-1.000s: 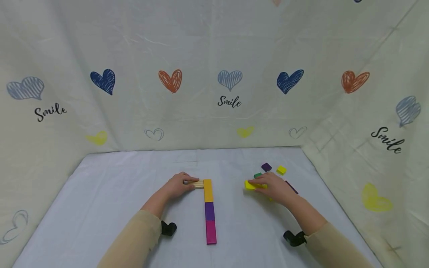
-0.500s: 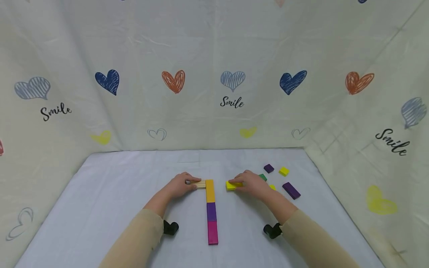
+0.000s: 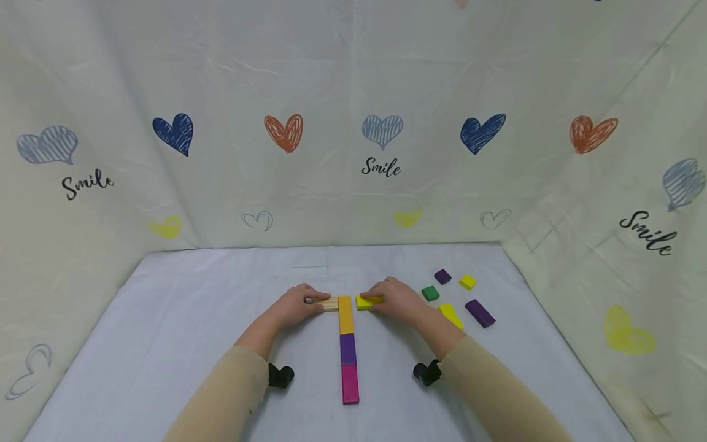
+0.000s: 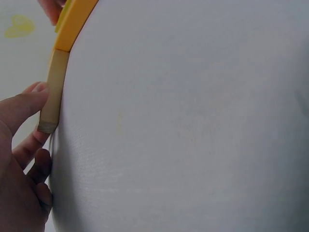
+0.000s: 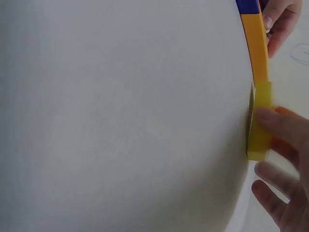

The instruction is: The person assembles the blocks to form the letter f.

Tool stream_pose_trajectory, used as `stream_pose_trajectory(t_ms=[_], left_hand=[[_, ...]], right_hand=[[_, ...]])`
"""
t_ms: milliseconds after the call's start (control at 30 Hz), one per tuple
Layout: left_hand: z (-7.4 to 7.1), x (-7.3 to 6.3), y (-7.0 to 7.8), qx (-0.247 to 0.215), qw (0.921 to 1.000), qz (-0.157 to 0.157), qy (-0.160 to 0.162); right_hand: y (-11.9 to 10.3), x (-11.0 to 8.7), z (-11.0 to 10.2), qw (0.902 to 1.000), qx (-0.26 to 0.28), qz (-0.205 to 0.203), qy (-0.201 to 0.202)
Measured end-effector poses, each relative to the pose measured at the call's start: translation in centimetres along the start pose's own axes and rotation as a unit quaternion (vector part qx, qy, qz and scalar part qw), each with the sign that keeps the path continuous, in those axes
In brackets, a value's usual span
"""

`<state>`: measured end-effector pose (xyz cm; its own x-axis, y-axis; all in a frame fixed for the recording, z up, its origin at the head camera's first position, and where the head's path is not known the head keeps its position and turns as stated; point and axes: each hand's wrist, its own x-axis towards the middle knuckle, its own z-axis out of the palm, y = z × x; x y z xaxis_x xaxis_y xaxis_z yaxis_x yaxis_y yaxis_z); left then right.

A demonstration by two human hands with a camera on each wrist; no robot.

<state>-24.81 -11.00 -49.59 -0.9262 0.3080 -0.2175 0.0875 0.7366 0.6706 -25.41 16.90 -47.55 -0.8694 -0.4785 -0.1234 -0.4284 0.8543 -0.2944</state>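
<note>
My left hand pinches a plain wooden block between thumb and fingers, its far end against the orange block. Below the orange block, a purple block and a magenta block continue a straight column toward me. On the other side, my right hand pinches a yellow block. In the head view a small gap separates this yellow block from the top of the orange one. The right wrist view shows a dark gap under the yellow block, between it and the cloth.
Loose blocks lie on the white cloth to the right: a green one, a second long yellow one, a long dark purple one, a small dark purple one and a small yellow one. A printed curtain hangs behind.
My right hand has carried the yellow block leftward from the loose blocks to just beside the orange block. The left hand keeps its hold on the wooden block in the same place.
</note>
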Motion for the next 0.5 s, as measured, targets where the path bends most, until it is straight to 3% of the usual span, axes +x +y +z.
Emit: stream_pose_trajectory(t_ms=[500], left_hand=[[0.09,0.34,-0.46,-0.001,1.0000,0.000,-0.002]], right_hand=[[-0.77,0.73,0.56,1.0000,0.000,-0.007,-0.007]])
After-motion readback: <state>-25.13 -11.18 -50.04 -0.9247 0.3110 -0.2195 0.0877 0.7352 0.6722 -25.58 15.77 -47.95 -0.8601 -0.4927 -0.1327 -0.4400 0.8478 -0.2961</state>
